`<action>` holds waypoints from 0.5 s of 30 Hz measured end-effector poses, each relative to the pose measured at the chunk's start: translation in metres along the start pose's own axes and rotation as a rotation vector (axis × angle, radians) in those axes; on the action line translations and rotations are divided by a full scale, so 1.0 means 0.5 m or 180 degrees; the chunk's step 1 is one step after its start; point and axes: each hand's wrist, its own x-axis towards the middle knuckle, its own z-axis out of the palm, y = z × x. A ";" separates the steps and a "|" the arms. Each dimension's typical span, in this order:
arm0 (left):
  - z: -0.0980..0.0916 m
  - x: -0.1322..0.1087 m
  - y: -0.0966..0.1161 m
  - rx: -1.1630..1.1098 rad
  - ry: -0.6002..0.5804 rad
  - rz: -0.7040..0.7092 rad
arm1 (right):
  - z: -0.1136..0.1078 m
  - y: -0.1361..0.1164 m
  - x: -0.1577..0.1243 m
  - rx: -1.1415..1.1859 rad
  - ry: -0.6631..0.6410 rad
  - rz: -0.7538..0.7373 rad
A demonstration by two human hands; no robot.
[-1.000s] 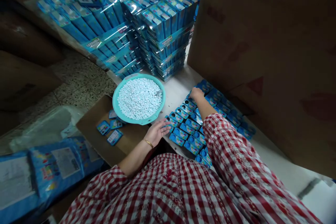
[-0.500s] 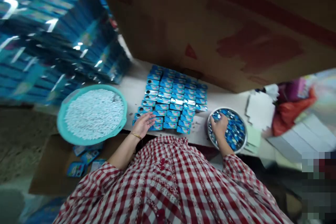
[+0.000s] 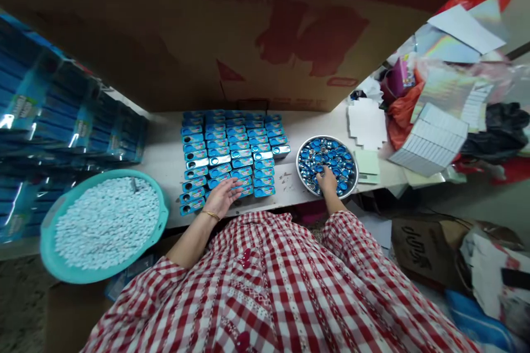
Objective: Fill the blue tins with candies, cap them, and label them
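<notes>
My left hand (image 3: pixel 223 196) lies flat with fingers spread on the near edge of a block of small blue tins (image 3: pixel 232 154), laid out in rows on the white table (image 3: pixel 165 149). My right hand (image 3: pixel 327 182) reaches into a round metal bowl (image 3: pixel 304 149) full of small blue lids, fingers curled down among them; what they grip is hidden. A gold bangle sits on my left wrist.
A teal basin (image 3: pixel 49 253) of small white pellets sits at the left front. Shrink-wrapped stacks of blue boxes (image 3: pixel 62 121) stand at the left. A large cardboard box (image 3: pixel 232 27) rises behind the tins. White card stacks (image 3: pixel 430 138), bags and clutter lie to the right.
The view has swung to the right. My right hand left the tins and went into the metal bowl, where it now sits deeper. My left hand stayed on the tins.
</notes>
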 end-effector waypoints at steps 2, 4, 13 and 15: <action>0.008 0.001 -0.004 0.0033 -0.0009 -0.0027 | -0.015 0.031 0.014 0.0896 0.0187 0.0231; 0.014 0.004 -0.007 0.0031 -0.0046 -0.0053 | -0.031 0.049 0.024 0.1447 0.0329 0.0475; 0.111 0.043 -0.045 -0.0639 -0.0816 -0.0717 | -0.066 -0.173 -0.096 0.2651 -0.0225 -0.0896; 0.133 0.057 -0.048 -0.1007 -0.1146 -0.0826 | -0.041 -0.266 -0.152 0.1921 -0.0549 -0.2099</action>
